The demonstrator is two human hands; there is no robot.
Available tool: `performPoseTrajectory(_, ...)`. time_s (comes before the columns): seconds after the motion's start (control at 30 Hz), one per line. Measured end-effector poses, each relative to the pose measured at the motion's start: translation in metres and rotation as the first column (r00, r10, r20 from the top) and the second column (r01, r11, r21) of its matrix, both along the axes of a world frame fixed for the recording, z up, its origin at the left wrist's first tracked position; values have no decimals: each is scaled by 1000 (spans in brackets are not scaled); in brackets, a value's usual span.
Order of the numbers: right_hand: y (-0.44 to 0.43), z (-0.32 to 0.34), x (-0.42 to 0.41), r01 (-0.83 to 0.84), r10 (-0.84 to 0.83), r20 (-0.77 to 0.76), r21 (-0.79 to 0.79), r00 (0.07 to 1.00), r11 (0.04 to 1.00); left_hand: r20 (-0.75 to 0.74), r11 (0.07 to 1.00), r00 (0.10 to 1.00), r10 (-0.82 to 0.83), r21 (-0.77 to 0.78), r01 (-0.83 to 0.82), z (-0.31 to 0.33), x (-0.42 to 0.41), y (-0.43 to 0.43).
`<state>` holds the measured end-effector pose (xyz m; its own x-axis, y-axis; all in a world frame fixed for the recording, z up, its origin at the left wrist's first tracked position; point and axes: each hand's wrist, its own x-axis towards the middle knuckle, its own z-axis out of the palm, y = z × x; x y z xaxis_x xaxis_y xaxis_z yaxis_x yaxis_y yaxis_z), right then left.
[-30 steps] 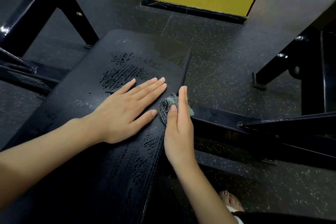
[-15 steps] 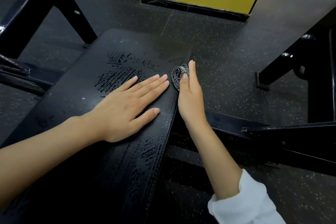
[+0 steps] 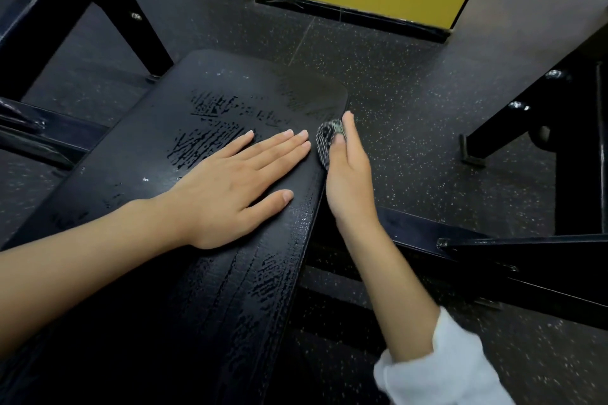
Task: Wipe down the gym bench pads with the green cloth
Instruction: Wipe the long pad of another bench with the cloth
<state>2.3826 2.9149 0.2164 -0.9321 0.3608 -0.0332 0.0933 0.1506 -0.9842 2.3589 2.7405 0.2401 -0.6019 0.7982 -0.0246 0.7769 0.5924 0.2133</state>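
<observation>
The right hand (image 3: 348, 171) is pinching the wadded green cloth (image 3: 327, 141) under its thumb against the right edge of the bench pad (image 3: 184, 273), near the pad's far corner. The left hand (image 3: 230, 187) is lying spread flat on the pad's top. The wad is probably risking a slip past that corner, and the flat palm is resting among wet streaks, inviting smears. A black frame bar (image 3: 493, 260) is crossing just right of the pad, crowding return strokes.

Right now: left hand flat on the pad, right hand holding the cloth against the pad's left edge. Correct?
No: head view shows the right hand holding the cloth against the pad's right edge, not left. The left hand is flat on the pad.
</observation>
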Motion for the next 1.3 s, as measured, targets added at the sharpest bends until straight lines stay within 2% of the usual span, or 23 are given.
performPoseTrajectory(0.2,25,7,-62,43,-47,56,68,997,997,-2,1000,1000,-1,0,1,0,-1,1)
performPoseTrajectory(0.33,35,11,-82,15,-21,83,80,996,997,6,1000,1000,3,-3,-3,1,-2,3)
performPoseTrajectory(0.63,23,-3,-30,-96,110,-34,285,993,954,-7,1000,1000,18,-5,-18,1,-2,4)
performPoseTrajectory(0.8,15,-5,2,-156,189,-44,404,981,901,-11,999,999,33,-7,-33,1,-1,5)
performPoseTrajectory(0.97,6,9,14,-202,286,-65,563,956,802,-15,992,993,121,23,-120,-1,4,0)
performPoseTrajectory(1.1,-10,29,16,-260,432,-86,688,898,678,-9,988,989,150,26,-150,1,9,-16)
performPoseTrajectory(1.2,-28,36,20,-367,561,0,755,828,542,-6,974,974,225,28,-224,2,10,-29)
performPoseTrajectory(1.3,-34,32,24,-413,567,108,795,817,444,9,963,964,267,43,-267,3,10,-41)
